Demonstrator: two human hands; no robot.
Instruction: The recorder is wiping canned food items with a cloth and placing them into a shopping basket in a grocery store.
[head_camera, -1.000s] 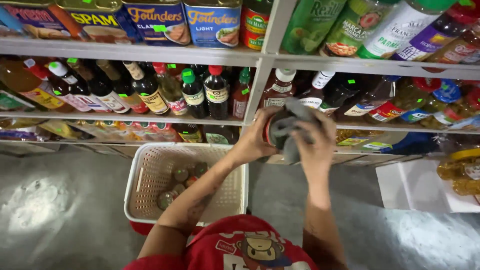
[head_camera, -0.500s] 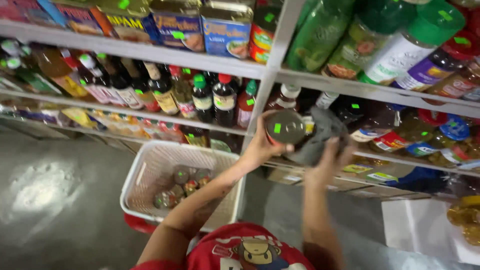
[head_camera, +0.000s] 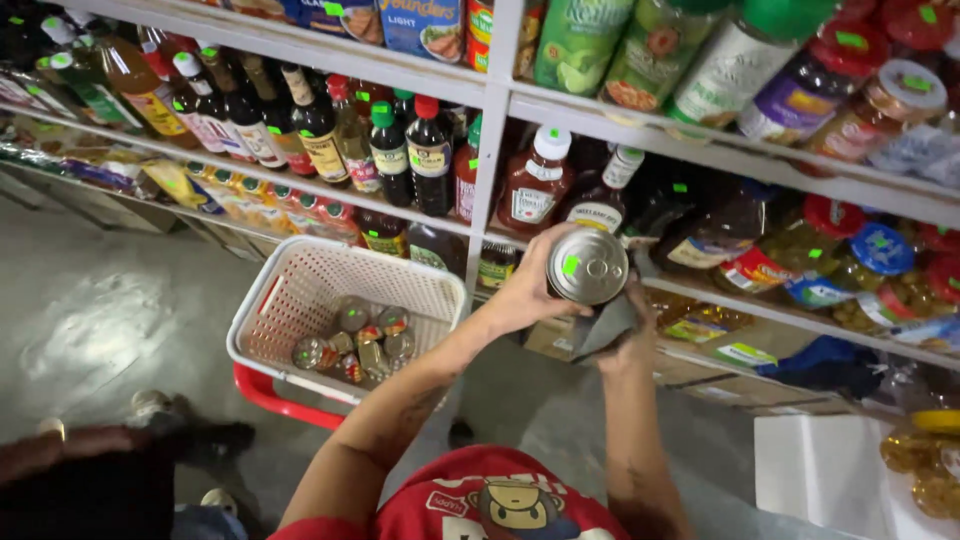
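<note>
Two hands up at the shelf front. Your left hand (head_camera: 525, 295) wraps a round silver metal tin with a small green sticker (head_camera: 587, 266), lid end facing you. Your right hand (head_camera: 630, 335), at 5 o'clock from the tin, presses a dark grey cloth (head_camera: 605, 325) against its underside. A white plastic mesh basket on a red frame (head_camera: 300, 290) sits at 9 o'clock from the tin, small jars inside. Two brown sauce bottles with white caps (head_camera: 530, 180) stand on the white shelf (head_camera: 480, 230) at 12 o'clock.
</note>
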